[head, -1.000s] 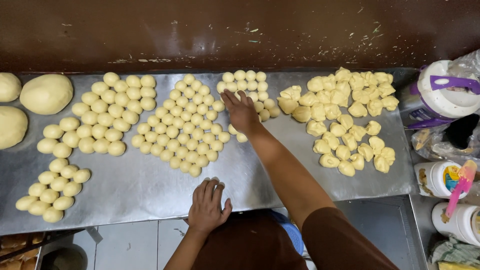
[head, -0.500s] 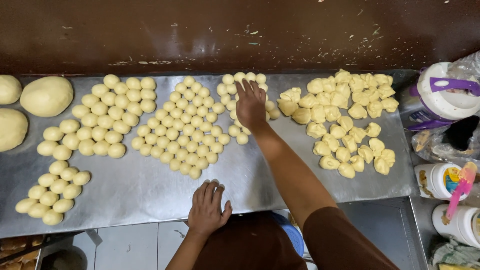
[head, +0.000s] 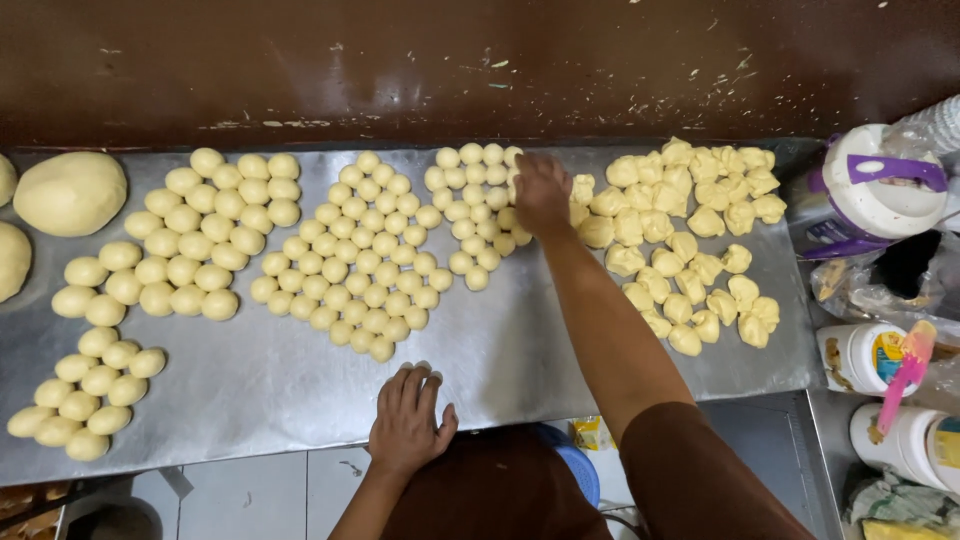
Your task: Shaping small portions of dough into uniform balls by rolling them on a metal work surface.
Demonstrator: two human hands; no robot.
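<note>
A steel table (head: pixel 560 350) with a dull, smeared sheen runs from edge to edge under a dark brown wall. On it lie three large dough lumps (head: pixel 70 192) at the far left, then clusters of smooth dough balls (head: pixel 345 255), mid-sized to the left and smaller toward the middle, packed so they touch. To the right sits a heap of rough torn dough pieces (head: pixel 690 240). The flouring, if any, is hard to tell.
</note>
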